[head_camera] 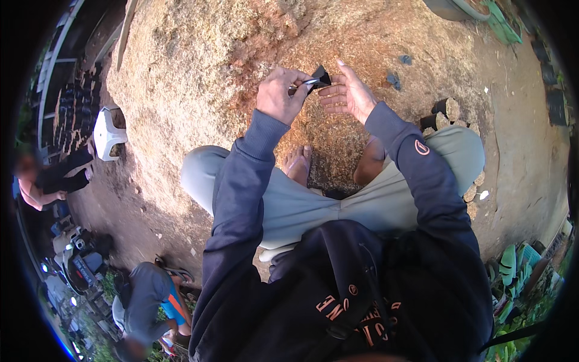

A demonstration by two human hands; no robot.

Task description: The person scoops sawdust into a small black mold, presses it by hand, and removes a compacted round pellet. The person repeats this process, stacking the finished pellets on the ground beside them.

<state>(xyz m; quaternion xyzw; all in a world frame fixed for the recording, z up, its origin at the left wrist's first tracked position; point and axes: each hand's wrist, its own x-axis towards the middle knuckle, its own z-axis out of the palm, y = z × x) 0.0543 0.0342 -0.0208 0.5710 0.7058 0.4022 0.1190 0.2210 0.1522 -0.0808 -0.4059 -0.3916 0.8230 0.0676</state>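
Note:
My left hand (278, 94) pinches a small black plastic bag (321, 76), probably a nursery bag, between thumb and fingers. The bag looks limp, and its far end flares upward. Just to its right is my right hand (355, 94), palm turned inward and fingers apart. Its fingertips come right up to the bag; whether they touch it I cannot tell. Both hands are above a broad heap of dry, straw-like chaff mixed with brown soil (194, 72). Beside my right knee lie several filled black bags (448, 108), their pale contents showing at the open ends.
Dark plastic scraps (393, 81) lie on the heap. A dark tub (448, 10) stands at the far right edge. To the left are a white plastic stool (108, 135) and a standing person (40, 181). Another person (149, 298) bends low behind, near a motorcycle (74, 253).

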